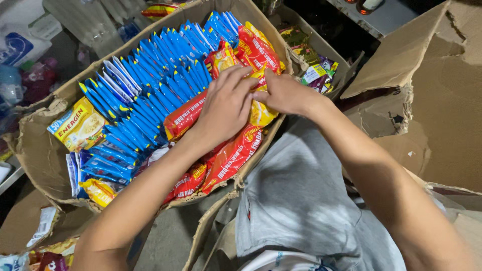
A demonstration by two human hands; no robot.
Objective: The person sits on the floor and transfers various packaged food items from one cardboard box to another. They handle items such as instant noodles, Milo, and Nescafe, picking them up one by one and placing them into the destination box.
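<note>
A torn cardboard box [42, 155] holds rows of upright blue sachets [150, 75] and red-and-yellow sachets [231, 155] along its right side. My left hand [226, 105] lies over the red-and-yellow sachets, fingers curled down on them. My right hand [283, 93] is beside it at the box's right rim, fingers closed on a yellow part of one of those sachets [261, 113]. The two hands touch at the fingertips. A yellow sachet [80, 125] lies at the box's left end.
Another open cardboard box [427, 100] with torn flaps stands to the right. Behind the main box, a smaller box holds mixed coloured packets [316, 70]. Plastic bottles and packs [20, 60] sit at the far left. My grey shirt [301, 200] fills the lower middle.
</note>
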